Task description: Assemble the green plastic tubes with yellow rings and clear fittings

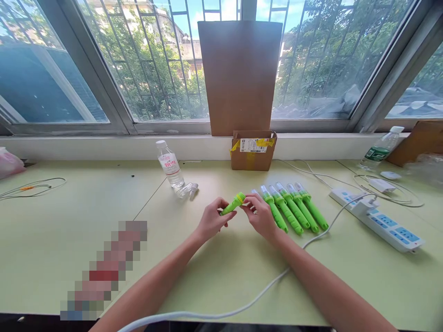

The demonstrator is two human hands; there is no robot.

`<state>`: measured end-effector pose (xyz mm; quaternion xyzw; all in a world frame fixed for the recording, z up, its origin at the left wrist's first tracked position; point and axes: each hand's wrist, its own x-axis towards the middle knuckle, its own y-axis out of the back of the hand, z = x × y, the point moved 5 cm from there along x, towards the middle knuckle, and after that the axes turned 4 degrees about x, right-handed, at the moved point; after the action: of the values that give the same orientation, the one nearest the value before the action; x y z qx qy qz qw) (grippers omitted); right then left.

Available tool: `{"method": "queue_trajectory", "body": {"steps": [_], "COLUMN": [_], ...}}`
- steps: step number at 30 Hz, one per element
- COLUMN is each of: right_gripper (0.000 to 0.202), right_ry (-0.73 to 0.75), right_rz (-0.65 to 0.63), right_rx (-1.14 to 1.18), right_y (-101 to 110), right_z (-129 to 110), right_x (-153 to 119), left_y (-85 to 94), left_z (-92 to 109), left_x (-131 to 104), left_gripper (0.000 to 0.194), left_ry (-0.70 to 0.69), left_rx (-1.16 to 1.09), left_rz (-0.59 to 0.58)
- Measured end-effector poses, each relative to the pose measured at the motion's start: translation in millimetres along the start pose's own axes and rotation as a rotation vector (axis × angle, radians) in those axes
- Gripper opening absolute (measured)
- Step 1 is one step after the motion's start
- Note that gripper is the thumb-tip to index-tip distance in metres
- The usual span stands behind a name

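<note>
My left hand (212,217) is closed around the body of a green flashlight-like plastic stick (230,206), tilted with its ribbed yellow-green end up and to the right. At that ribbed end, the fingers of my right hand (260,215) are pinched together against the rim; whether they hold a small part there is hidden. Several similar green sticks (292,210) with clear tips lie side by side just right of my right hand. Beyond my left hand, loose clear plastic caps (187,190) lie near the base of a water bottle (170,165).
A white power strip (379,220) with a plugged-in adapter sits at right. Its white cable (242,308) runs under my right forearm and across the front. A small cardboard box (254,157) stands at the back. Another bottle (382,150) leans at far right.
</note>
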<state>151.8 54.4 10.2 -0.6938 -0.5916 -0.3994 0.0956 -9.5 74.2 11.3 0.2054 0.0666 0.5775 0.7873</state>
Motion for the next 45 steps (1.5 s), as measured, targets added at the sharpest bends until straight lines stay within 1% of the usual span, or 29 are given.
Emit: {"method": "queue_trajectory", "body": {"steps": [4, 7, 12, 25, 31, 33, 38, 45], "right_gripper": [0.004, 0.004, 0.004, 0.006, 0.014, 0.017, 0.02, 0.028], "right_ry": [-0.007, -0.02, -0.035, -0.033, -0.019, -0.021, -0.028, -0.016], "right_rz": [0.004, -0.004, -0.015, -0.012, -0.03, -0.029, -0.03, -0.045], "right_rx": [0.017, 0.033, 0.046, 0.048, 0.07, 0.065, 0.056, 0.067], "right_y": [0, 0, 1, 3, 3, 3, 1, 1], "right_z": [-2, -3, -4, -9, -15, -14, -12, -14], "right_x": [1, 2, 3, 5, 5, 5, 5, 6], "left_y": [1.3, 1.6, 0.8, -2.9, -6.0, -6.2, -5.1, -7.4], "left_z": [-1, 0, 2, 2, 5, 5, 2, 1], "left_x": [0, 1, 0, 0, -1, 0, 0, 0], "left_gripper": [0.033, 0.031, 0.032, 0.036, 0.035, 0.035, 0.036, 0.035], "left_ry": [-0.025, -0.056, -0.024, 0.104, 0.116, 0.114, 0.137, 0.181], "left_rx": [-0.004, -0.011, -0.032, -0.216, -0.308, -0.317, -0.345, -0.466], "left_rz": [0.042, 0.052, 0.033, -0.067, -0.157, -0.166, -0.143, -0.236]}}
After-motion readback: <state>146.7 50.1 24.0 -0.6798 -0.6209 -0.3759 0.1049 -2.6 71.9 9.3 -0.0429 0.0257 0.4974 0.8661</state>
